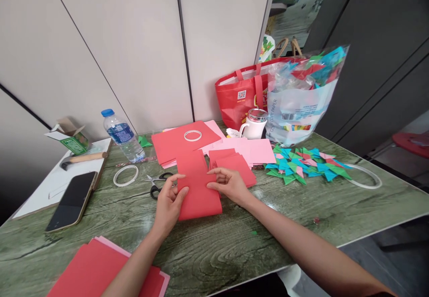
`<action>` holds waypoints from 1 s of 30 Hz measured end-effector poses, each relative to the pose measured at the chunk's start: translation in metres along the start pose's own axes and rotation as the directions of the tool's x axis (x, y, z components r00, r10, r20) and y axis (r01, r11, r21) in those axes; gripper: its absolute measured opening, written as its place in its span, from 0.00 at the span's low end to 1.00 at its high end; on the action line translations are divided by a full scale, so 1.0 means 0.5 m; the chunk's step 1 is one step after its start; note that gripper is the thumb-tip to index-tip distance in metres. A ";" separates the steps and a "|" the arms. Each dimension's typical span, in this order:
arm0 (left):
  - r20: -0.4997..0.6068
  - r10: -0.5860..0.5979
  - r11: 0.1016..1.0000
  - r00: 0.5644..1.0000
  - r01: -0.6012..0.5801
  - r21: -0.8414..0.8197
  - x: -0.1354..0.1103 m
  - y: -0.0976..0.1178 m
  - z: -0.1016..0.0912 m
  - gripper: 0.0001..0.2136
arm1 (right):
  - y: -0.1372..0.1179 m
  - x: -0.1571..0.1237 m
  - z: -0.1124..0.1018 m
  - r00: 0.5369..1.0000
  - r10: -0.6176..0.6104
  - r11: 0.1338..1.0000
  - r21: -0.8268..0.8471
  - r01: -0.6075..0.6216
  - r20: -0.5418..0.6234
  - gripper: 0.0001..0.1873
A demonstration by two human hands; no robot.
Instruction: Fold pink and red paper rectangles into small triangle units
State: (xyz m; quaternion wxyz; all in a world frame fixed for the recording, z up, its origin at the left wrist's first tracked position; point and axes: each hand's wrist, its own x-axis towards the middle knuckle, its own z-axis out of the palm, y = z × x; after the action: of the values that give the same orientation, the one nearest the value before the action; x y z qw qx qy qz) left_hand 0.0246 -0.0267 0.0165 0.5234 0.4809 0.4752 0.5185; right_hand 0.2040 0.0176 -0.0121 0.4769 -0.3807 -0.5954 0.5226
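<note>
Soft, even light fills the scene, bright on the pale wall panels point(134, 42) at the far side and falling off to near black at the left edge. The green tabletop point(234, 248) carries a mild sheen, strongest toward its right end. Glare flecks the clear plastic bag point(301, 105). The left hand point(169, 203) and right hand point(231, 184) throw only faint shadows beside the red sheet point(199, 198). The wide lens bows the panel seams and stretches the near forearms; the centre is sharp.
</note>
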 end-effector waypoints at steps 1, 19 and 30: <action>0.002 0.006 1.000 1.000 -0.006 0.004 0.000 0.000 -0.001 0.20 | 0.000 0.000 0.000 1.000 -0.001 1.000 0.003 0.001 0.002 0.21; 0.022 -0.001 1.000 1.000 0.001 -0.012 0.000 -0.001 0.000 0.20 | -0.004 -0.001 0.001 1.000 -0.011 1.000 -0.008 0.011 0.007 0.18; 0.088 -0.063 0.995 0.994 0.056 0.088 -0.002 -0.008 -0.003 0.18 | -0.005 -0.001 -0.003 0.993 -0.032 0.986 -0.157 0.050 0.110 0.11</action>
State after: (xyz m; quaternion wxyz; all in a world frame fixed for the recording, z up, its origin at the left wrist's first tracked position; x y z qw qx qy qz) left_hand 0.0233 -0.0278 0.0126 0.5387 0.5117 0.4869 0.4593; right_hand 0.2055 0.0169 -0.0098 0.4229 -0.3767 -0.6678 0.4830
